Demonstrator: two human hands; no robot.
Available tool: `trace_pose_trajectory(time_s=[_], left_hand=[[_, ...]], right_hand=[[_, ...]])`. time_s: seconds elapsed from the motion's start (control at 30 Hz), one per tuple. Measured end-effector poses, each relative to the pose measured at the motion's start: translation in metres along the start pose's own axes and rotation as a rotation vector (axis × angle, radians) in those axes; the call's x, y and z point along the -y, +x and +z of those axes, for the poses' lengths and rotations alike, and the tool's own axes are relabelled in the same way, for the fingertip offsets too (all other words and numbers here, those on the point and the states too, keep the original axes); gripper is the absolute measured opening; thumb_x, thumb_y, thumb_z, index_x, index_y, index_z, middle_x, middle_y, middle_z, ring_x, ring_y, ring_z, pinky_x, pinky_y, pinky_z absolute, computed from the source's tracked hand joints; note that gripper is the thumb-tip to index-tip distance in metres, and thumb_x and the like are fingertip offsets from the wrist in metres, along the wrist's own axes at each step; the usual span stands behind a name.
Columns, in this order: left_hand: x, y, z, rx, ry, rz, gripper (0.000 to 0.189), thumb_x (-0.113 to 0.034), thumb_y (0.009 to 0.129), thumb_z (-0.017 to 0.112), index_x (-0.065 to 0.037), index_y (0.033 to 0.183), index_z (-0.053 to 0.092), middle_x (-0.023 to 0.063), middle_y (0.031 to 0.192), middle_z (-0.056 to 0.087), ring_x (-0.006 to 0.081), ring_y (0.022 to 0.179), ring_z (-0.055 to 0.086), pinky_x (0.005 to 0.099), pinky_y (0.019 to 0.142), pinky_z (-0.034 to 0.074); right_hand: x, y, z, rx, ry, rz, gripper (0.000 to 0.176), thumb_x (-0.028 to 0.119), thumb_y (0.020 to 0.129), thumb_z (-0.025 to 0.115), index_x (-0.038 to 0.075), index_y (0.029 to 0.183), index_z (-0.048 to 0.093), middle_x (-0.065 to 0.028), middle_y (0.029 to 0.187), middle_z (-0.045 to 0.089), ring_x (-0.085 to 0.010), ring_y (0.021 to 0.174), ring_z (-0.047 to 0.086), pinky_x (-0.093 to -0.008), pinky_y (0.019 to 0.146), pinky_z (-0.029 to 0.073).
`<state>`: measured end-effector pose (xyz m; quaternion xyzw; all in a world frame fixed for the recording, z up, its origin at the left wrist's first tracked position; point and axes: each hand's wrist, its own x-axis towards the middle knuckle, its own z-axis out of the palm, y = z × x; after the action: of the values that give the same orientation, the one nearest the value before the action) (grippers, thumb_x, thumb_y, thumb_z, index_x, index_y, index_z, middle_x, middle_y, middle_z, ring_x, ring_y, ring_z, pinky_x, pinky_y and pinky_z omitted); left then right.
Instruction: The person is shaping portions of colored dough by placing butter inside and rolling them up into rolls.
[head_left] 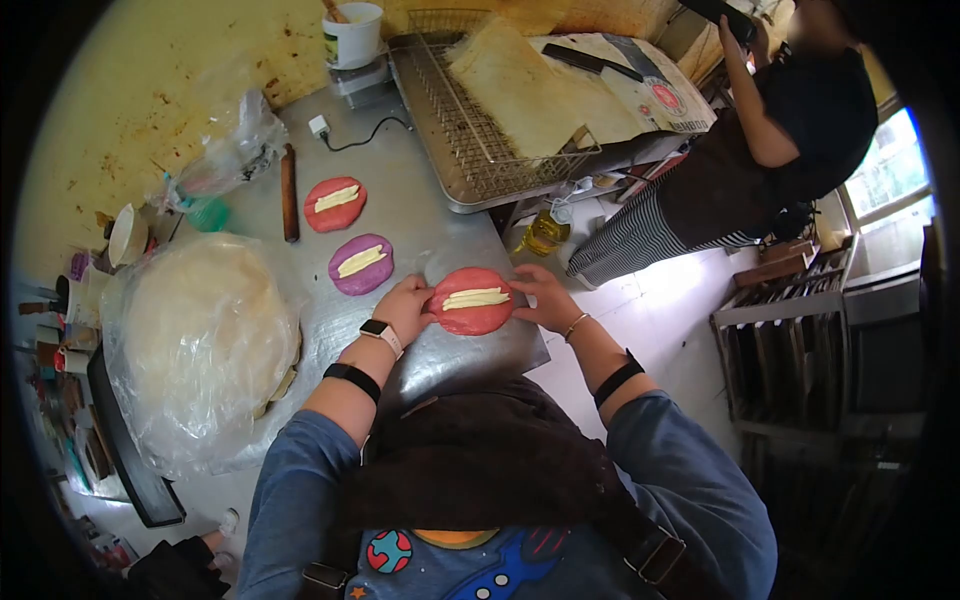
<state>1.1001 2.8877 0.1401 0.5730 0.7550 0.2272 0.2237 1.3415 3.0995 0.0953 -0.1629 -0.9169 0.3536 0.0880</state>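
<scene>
A flat round of red dough (470,325) with pale yellow cream strips (475,299) across its middle is at the front right of the metal worktop. My left hand (403,310) has its fingers closed on the left edge of this dough. At the opposite edge, my right hand (546,300) pinches the dough between thumb and fingers. Left of my hands lie a purple dough round (361,284) and another red dough round (335,220), each topped with similar pale strips. A wooden rolling pin (290,195) lies beyond them.
A large pale dough mass under clear plastic (200,340) covers the worktop's left. A wire rack (480,150) and a black-handled knife (590,62) are at the back. A white bucket (352,38) stands by the wall. Another person (740,150) stands at the right.
</scene>
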Motion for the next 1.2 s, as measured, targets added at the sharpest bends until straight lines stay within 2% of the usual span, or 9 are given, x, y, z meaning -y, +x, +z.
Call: trace_pose_trajectory(time_s=[0.23,0.4,0.5,0.6,0.7,0.83,0.87,1.07,1.2], left_hand=[[0.009,-0.005,0.015,-0.142,0.062,0.071,0.017,-0.012,0.078,0.073,-0.007,0.095,0.072,0.0098,0.090,0.063,0.0312,0.085,0.063,0.0370,0.076,0.053],[0.008,-0.005,0.025,-0.229,0.138,0.093,0.006,-0.011,0.082,0.068,-0.005,0.083,0.069,0.0101,0.087,0.063,0.0316,0.083,0.063,0.0401,0.075,0.053],[0.014,-0.011,0.017,-0.067,-0.002,-0.069,0.033,-0.017,0.076,0.078,-0.004,0.105,0.068,0.0129,0.099,0.062,0.0309,0.089,0.063,0.0365,0.078,0.053],[0.002,-0.016,0.011,-0.162,-0.057,0.033,0.073,-0.024,0.065,0.087,-0.003,0.128,0.056,0.0166,0.120,0.053,0.0310,0.104,0.059,0.0351,0.089,0.051],[0.001,-0.012,0.012,-0.032,0.190,0.038,0.101,-0.026,0.056,0.092,-0.002,0.141,0.043,0.0181,0.133,0.042,0.0314,0.114,0.052,0.0347,0.098,0.046],[0.012,0.000,0.019,0.010,-0.076,0.032,0.077,-0.021,0.062,0.089,-0.003,0.129,0.057,0.0146,0.124,0.050,0.0293,0.111,0.054,0.0347,0.093,0.048],[0.006,0.000,0.017,-0.021,-0.147,0.015,0.060,-0.019,0.067,0.086,-0.004,0.121,0.063,0.0124,0.114,0.056,0.0269,0.100,0.060,0.0340,0.085,0.051],[0.003,-0.001,0.019,-0.152,0.023,0.163,0.024,-0.018,0.079,0.076,-0.005,0.099,0.071,0.0093,0.088,0.064,0.0275,0.079,0.064,0.0339,0.074,0.053],[-0.004,0.003,0.020,-0.174,0.017,0.107,0.015,-0.017,0.082,0.073,-0.005,0.091,0.072,0.0092,0.086,0.064,0.0284,0.079,0.064,0.0354,0.072,0.053]], right_hand=[[0.003,0.003,0.008,-0.189,0.030,-0.020,0.027,0.018,0.072,0.078,0.013,0.098,0.075,-0.0075,0.125,0.056,-0.0304,0.115,0.052,-0.0383,0.099,0.044],[-0.007,0.004,0.011,-0.122,0.025,0.011,0.019,0.018,0.073,0.077,0.013,0.091,0.074,-0.0056,0.119,0.058,-0.0305,0.109,0.053,-0.0413,0.095,0.044],[-0.007,-0.001,0.004,-0.087,0.039,0.039,0.035,0.023,0.070,0.079,0.013,0.102,0.071,-0.0060,0.123,0.055,-0.0311,0.113,0.051,-0.0422,0.097,0.041],[0.000,-0.002,0.001,-0.085,0.027,0.028,0.056,0.029,0.064,0.083,0.016,0.116,0.067,-0.0074,0.130,0.050,-0.0320,0.122,0.046,-0.0432,0.101,0.038],[0.012,0.000,-0.002,-0.053,0.018,0.038,0.066,0.033,0.060,0.086,0.018,0.121,0.066,-0.0087,0.136,0.045,-0.0324,0.129,0.040,-0.0446,0.105,0.034],[0.007,0.006,0.004,-0.102,0.006,-0.060,0.061,0.032,0.059,0.087,0.020,0.117,0.069,-0.0075,0.135,0.047,-0.0317,0.129,0.040,-0.0459,0.105,0.034],[0.004,0.007,0.007,-0.126,0.033,-0.070,0.057,0.032,0.060,0.086,0.020,0.114,0.071,-0.0068,0.134,0.049,-0.0312,0.128,0.042,-0.0459,0.104,0.035],[0.001,0.009,0.013,-0.215,0.184,-0.058,0.031,0.027,0.066,0.084,0.020,0.095,0.077,-0.0035,0.124,0.057,-0.0291,0.120,0.048,-0.0443,0.100,0.038],[-0.008,0.012,0.021,-0.200,0.141,-0.053,0.019,0.023,0.071,0.080,0.019,0.089,0.076,-0.0042,0.123,0.058,-0.0294,0.118,0.049,-0.0423,0.100,0.039]])
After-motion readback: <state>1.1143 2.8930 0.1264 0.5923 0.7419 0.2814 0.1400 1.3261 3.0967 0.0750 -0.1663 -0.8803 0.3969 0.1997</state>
